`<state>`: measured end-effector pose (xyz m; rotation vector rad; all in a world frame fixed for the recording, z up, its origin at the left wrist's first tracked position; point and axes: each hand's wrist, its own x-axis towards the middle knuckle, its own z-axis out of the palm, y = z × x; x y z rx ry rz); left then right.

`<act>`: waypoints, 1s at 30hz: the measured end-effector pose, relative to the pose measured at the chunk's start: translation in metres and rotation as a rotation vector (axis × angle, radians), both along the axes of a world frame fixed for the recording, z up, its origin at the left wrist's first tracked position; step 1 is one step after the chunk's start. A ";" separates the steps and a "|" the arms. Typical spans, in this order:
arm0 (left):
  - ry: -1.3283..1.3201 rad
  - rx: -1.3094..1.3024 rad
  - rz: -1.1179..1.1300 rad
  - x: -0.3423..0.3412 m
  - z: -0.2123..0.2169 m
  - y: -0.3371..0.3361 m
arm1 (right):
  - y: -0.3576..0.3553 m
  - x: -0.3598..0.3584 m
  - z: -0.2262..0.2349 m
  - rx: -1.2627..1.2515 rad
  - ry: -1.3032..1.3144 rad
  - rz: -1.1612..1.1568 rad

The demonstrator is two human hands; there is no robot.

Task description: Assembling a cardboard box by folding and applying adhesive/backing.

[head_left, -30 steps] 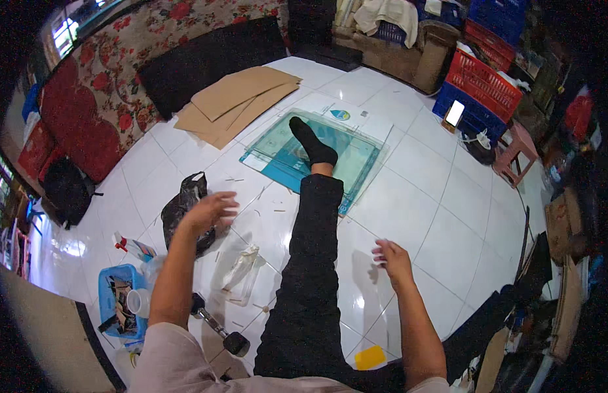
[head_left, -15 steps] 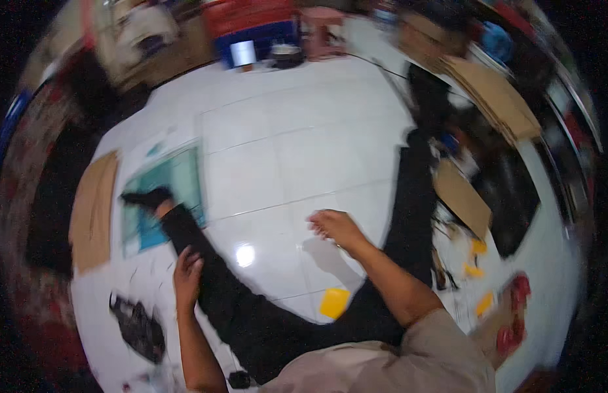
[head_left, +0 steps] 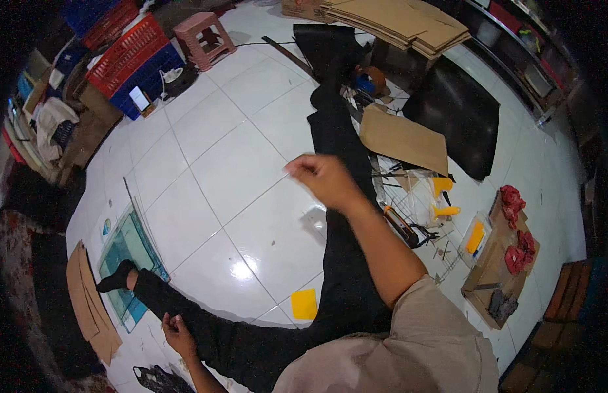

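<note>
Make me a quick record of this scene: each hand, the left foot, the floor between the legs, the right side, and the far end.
Left hand: fingers curled, near the left leg; nothing visibly held
Right hand: raised, fingers bent, near the right leg; nothing visibly held
Left foot: black sock, over glass panes
Between legs: yellow flat piece on white tiles
Right side: brown sheet, black sheet, shallow cardboard tray
Far end: pink stool, lit phone
</note>
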<state>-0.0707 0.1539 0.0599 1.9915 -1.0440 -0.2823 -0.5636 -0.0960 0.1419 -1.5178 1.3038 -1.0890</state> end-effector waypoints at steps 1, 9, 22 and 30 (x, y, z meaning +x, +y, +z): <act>0.001 0.003 -0.010 -0.002 0.001 -0.003 | -0.005 -0.022 -0.004 0.039 -0.091 -0.098; -0.100 0.131 -0.026 0.016 -0.017 -0.006 | -0.035 -0.166 -0.114 0.629 -1.523 -0.843; 0.001 0.165 -0.162 -0.017 0.004 -0.024 | -0.041 -0.159 -0.089 0.514 -1.598 -0.613; 1.031 0.190 -0.428 -0.146 0.009 -0.099 | 0.053 0.001 -0.029 0.674 -1.051 -0.170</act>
